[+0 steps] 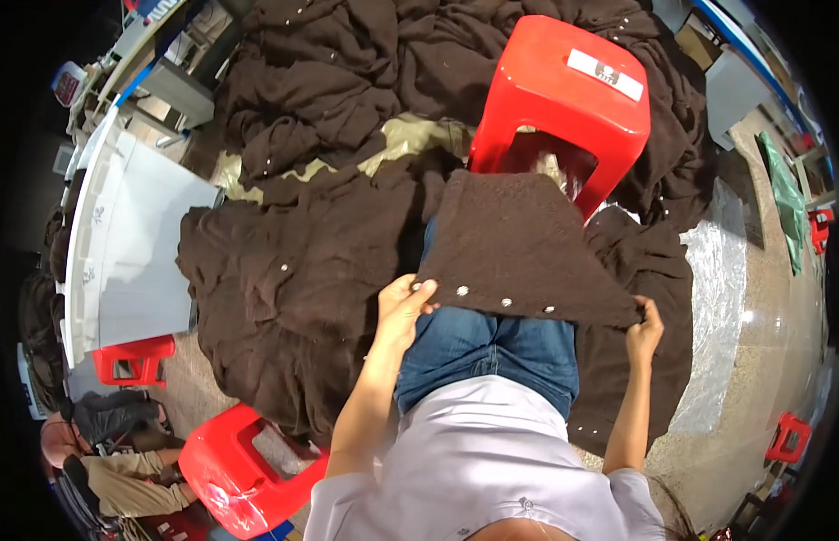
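A dark brown knitted garment piece (519,239) lies spread over my lap, with a row of pale, shiny buttons along its near edge. My left hand (403,308) pinches the near left corner between thumb and fingers, beside the button at that end. At the right corner, my right hand (646,326) grips the fabric, holding the edge stretched between both hands. The far edge of the piece reaches up to the red stool in front of me.
Brown garments lie heaped at left (284,279) and at the far side (320,63). A red plastic stool (573,81) stands ahead; another red stool (244,478) is at lower left. A white bin (140,234) stands left. Clear plastic sheeting (717,307) covers floor at right.
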Action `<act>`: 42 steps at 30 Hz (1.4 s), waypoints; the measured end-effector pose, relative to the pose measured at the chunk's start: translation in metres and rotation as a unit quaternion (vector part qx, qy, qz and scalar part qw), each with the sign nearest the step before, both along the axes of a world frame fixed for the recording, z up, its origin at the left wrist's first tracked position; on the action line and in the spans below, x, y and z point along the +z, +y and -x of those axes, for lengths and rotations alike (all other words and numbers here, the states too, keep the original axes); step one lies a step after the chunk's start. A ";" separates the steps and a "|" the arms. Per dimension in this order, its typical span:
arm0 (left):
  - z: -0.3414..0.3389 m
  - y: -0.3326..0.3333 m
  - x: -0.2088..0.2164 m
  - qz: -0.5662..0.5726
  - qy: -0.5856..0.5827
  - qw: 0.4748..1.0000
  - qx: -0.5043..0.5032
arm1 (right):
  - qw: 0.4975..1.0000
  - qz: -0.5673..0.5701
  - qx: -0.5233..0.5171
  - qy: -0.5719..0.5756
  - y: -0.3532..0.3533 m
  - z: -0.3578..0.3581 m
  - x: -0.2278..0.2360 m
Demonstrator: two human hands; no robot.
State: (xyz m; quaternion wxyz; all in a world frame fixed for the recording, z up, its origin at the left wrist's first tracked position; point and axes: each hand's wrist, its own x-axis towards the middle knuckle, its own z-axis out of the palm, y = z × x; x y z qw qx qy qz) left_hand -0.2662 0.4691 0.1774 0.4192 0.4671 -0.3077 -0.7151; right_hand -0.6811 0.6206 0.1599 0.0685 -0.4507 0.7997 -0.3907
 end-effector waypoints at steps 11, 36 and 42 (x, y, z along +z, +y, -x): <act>0.017 0.003 -0.006 0.112 -0.079 0.991 -0.001 | 0.976 -0.206 0.046 0.048 0.010 -0.028 0.032; 0.063 -0.006 0.012 0.469 -0.422 0.769 0.102 | 0.879 -0.040 0.206 -0.429 -0.093 -0.197 0.043; 0.055 -0.006 0.012 0.467 -0.300 0.831 0.022 | 0.779 -0.090 0.190 -0.591 -0.114 -0.216 0.040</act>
